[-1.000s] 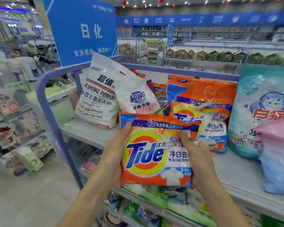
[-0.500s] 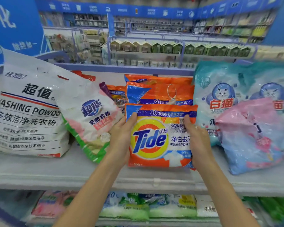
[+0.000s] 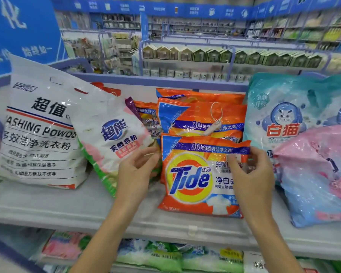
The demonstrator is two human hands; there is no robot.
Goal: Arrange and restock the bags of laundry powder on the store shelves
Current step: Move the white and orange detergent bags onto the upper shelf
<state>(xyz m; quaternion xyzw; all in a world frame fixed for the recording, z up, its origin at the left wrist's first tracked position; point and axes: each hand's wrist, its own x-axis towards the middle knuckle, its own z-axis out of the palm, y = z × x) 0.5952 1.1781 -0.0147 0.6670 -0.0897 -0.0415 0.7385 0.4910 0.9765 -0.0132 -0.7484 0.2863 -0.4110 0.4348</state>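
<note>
Leaning on the orange bags (image 3: 201,115) behind, the Tide bag (image 3: 193,180) stands on the shelf (image 3: 67,209). Your left hand (image 3: 136,174) hangs loose beside it; your right hand (image 3: 252,178) pinches its right edge.

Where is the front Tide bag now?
In the head view, the front Tide bag stands mid-shelf, before the other Tide bags, between the white-and-green bag on its left and the pink bag on its right.

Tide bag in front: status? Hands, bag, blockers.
Left hand loose beside front Tide bag, holding nothing. Right hand pinches its upper right corner. Bag stands on shelf against Tide stack. Pink bag close on right.
</note>
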